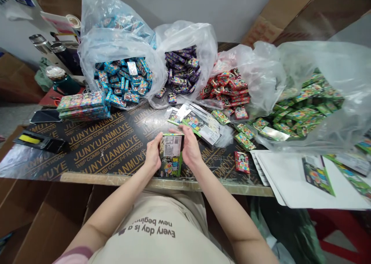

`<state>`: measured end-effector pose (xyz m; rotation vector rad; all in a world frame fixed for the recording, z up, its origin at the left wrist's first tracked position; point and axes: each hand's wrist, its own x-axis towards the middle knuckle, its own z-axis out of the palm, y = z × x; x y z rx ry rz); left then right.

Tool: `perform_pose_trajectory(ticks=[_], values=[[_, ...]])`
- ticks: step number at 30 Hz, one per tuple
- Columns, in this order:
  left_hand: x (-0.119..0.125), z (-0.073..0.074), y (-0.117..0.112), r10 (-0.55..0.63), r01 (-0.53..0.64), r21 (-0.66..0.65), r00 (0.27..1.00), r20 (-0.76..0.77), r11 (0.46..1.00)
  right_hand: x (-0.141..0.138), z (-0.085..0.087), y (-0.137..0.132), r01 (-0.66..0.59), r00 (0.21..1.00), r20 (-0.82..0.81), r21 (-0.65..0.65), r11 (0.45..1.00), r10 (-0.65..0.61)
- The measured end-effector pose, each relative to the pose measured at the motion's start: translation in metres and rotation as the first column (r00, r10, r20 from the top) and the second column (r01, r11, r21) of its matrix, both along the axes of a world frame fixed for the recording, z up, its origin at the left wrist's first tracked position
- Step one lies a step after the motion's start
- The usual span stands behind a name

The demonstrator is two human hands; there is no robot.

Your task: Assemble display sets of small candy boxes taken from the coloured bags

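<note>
Both my hands hold a black and green printed carton (171, 165) at the table's front edge, its printed side with a pale label facing up. My left hand (153, 152) grips the carton's left side, thumb along its upper corner. On the opposite side, my right hand (189, 146) is curled around the right edge, some fingers hidden behind it. Just beyond lie overlapping flat printed cartons (199, 123) of the same design, partly on clear plastic. Right of my hands, a small red box (242, 162) rests on the table.
Open plastic bags hold small blue boxes (121, 78), purple boxes (182, 68), red boxes (227, 86) and green boxes (307, 109). Wrapped packs (82, 105), a phone (46, 116) and a black tape dispenser (40, 141) lie left. White sheets (285, 175) overhang the right front edge.
</note>
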<state>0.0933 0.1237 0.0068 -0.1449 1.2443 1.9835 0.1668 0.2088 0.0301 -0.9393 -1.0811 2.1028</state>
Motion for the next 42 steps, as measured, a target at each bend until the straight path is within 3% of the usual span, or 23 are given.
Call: perform_pose_trajectory(ticks=[3,6,8,10,13,15,17,26,33,35,37,40,42], values=[[-0.012,0.008,0.003,-0.100,0.101,-0.008,0.991,0.086,0.995,0.007,-0.002,0.002,-0.025,0.999,-0.030,-0.057,0.998,0.023],[-0.020,0.020,0.005,-0.211,0.212,-0.018,0.975,0.074,0.977,0.010,-0.008,0.005,-0.007,1.000,0.003,-0.027,1.000,0.007],[-0.024,0.029,0.004,-0.247,0.246,-0.025,0.967,-0.057,0.969,0.011,-0.010,0.006,0.032,0.999,0.019,0.035,0.999,-0.033],[-0.026,0.037,0.000,-0.270,0.263,-0.066,0.909,-0.318,0.963,0.014,-0.010,0.004,0.071,0.996,0.041,0.195,0.978,-0.081],[-0.032,0.044,-0.007,-0.324,0.286,-0.164,0.713,-0.622,0.944,0.025,-0.007,0.002,0.064,0.989,0.079,0.526,0.848,-0.123],[-0.037,0.045,-0.009,-0.392,0.328,-0.229,0.631,-0.670,0.917,0.036,-0.004,0.002,0.007,0.991,0.096,0.658,0.753,-0.094],[-0.044,0.046,-0.009,-0.444,0.359,-0.273,0.597,-0.668,0.893,0.044,0.000,0.004,-0.060,0.993,0.115,0.695,0.716,-0.029],[-0.057,0.052,0.001,-0.590,0.487,-0.350,0.529,-0.610,0.800,0.043,0.013,0.025,-0.158,0.976,0.206,0.415,0.896,0.077],[-0.058,0.054,0.006,-0.626,0.490,-0.409,0.451,-0.637,0.770,0.039,0.013,0.029,-0.165,0.979,0.180,0.407,0.898,0.098],[-0.057,0.059,0.003,-0.615,0.464,-0.434,0.376,-0.693,0.772,0.043,0.015,0.028,-0.184,0.975,0.199,0.471,0.862,0.099],[-0.054,0.063,-0.003,-0.592,0.439,-0.451,0.266,-0.761,0.777,0.050,0.015,0.024,-0.197,0.971,0.226,0.593,0.781,0.073],[-0.049,0.063,-0.012,-0.545,0.440,-0.438,0.149,-0.825,0.784,0.063,0.008,0.016,-0.186,0.977,0.213,0.807,0.561,0.017],[-0.047,0.055,-0.014,-0.512,0.438,-0.400,0.174,-0.841,0.805,0.067,0.001,0.013,-0.157,0.984,0.179,0.882,0.444,-0.008]])
